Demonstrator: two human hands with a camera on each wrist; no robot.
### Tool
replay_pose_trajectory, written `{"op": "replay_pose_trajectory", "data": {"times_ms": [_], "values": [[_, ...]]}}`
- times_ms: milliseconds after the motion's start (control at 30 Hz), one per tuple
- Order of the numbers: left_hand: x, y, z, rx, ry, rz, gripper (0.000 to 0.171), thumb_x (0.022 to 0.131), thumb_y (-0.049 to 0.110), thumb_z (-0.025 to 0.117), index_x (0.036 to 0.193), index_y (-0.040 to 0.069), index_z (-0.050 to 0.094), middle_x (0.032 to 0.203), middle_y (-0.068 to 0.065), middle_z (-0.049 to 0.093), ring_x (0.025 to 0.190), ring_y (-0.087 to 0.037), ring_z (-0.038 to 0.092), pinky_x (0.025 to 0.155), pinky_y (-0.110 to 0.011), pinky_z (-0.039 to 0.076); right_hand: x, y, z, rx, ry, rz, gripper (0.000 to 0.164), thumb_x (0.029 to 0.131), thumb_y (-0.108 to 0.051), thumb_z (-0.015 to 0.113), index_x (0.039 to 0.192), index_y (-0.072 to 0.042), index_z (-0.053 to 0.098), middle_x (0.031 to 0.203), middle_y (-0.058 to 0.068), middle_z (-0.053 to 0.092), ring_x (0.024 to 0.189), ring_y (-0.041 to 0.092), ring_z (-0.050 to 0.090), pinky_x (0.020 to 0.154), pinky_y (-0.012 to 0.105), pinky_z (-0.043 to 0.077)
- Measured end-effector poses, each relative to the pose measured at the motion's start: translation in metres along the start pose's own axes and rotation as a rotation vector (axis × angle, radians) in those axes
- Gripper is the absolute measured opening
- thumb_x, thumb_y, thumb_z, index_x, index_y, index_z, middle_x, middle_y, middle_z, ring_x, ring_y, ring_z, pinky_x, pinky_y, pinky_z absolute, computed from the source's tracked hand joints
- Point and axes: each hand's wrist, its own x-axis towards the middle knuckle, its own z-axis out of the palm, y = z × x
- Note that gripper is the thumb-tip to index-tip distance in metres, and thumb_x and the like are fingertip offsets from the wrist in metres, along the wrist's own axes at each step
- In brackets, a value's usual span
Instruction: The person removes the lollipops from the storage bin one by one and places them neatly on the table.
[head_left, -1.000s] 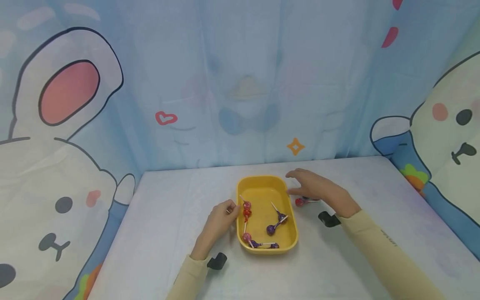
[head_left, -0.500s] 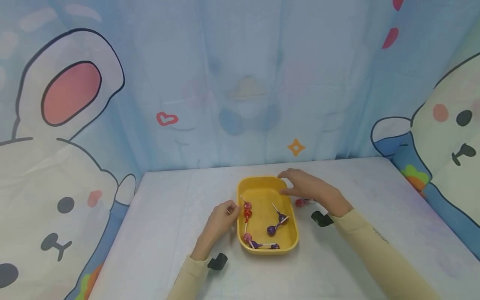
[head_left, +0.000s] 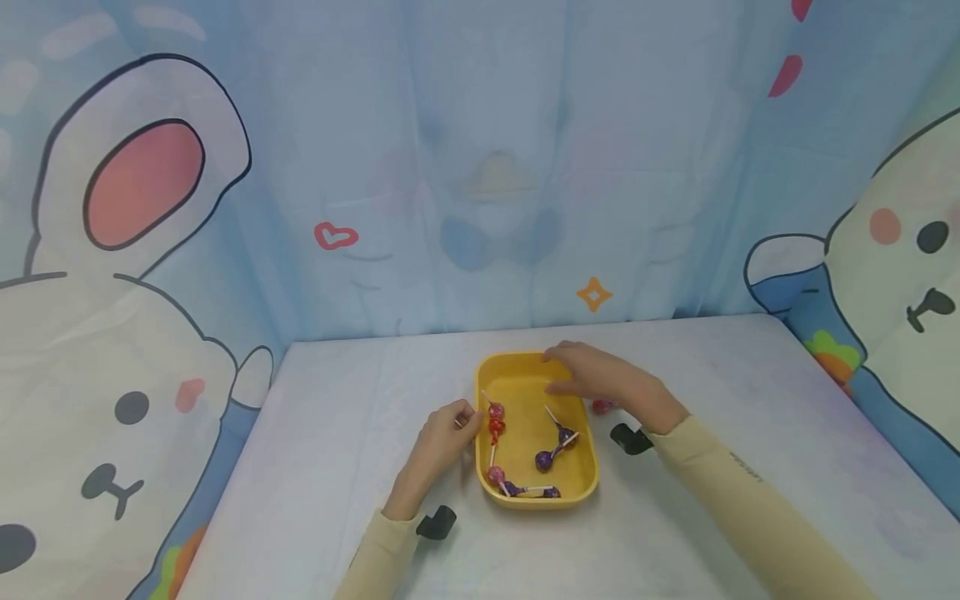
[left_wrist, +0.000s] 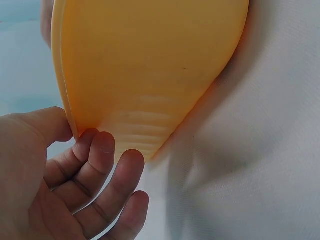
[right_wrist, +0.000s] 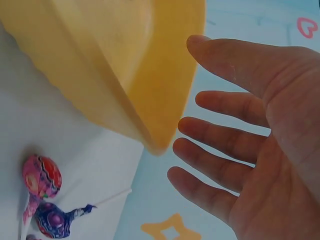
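A yellow plastic bin (head_left: 519,442) stands on the table with several wrapped lollipops inside. Red and pink lollipops (head_left: 497,426) line its left wall, two purple lollipops (head_left: 544,460) lie towards the right, and more are at the near end. My left hand (head_left: 438,442) pinches the bin's left rim between thumb and fingers, as the left wrist view shows. Over the bin's far right corner hovers my right hand (head_left: 609,377), fingers spread and holding nothing. Outside the bin, partly hidden by that hand, lies a pink-and-red lollipop (right_wrist: 42,176) beside a purple lollipop (right_wrist: 52,220).
The table (head_left: 360,400) has a white cover. A blue cartoon curtain (head_left: 495,275) hangs along its back edge and both sides. Black wrist straps' camera pieces (head_left: 437,523) sit at each sleeve cuff.
My right hand has moved left, from beside the bin to over its far right corner, covering more of the lollipops outside. My left hand stays on the rim.
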Motion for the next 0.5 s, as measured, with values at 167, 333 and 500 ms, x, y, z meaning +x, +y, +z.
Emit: {"op": "replay_pose_trajectory", "data": {"times_ms": [167, 333, 500], "values": [[0.0, -0.001, 0.0, -0.003, 0.003, 0.003, 0.023, 0.101, 0.035, 0.057, 0.086, 0.017, 0.06, 0.075, 0.003, 0.059, 0.064, -0.012, 0.05, 0.056, -0.026, 0.038, 0.004, -0.007, 0.004, -0.018, -0.013, -0.03, 0.052, 0.096, -0.03, 0.067, 0.139, -0.003, 0.055, 0.135, 0.018, 0.058, 0.123, 0.033, 0.058, 0.106, 0.05, 0.046], [0.001, -0.002, 0.001, -0.004, 0.007, 0.006, 0.022, 0.101, 0.034, 0.057, 0.087, 0.017, 0.06, 0.075, 0.004, 0.058, 0.064, -0.011, 0.05, 0.055, -0.025, 0.038, 0.008, -0.011, 0.007, -0.038, -0.028, -0.033, 0.051, 0.097, -0.03, 0.067, 0.139, -0.003, 0.055, 0.135, 0.017, 0.058, 0.123, 0.032, 0.058, 0.106, 0.049, 0.046], [0.002, -0.003, 0.003, -0.008, 0.004, -0.016, 0.021, 0.101, 0.033, 0.058, 0.088, 0.017, 0.06, 0.075, 0.003, 0.057, 0.064, -0.012, 0.05, 0.055, -0.025, 0.038, 0.011, -0.015, 0.01, -0.034, -0.043, -0.031, 0.051, 0.098, -0.029, 0.066, 0.14, -0.004, 0.054, 0.137, 0.016, 0.057, 0.125, 0.032, 0.057, 0.107, 0.05, 0.044]]}}
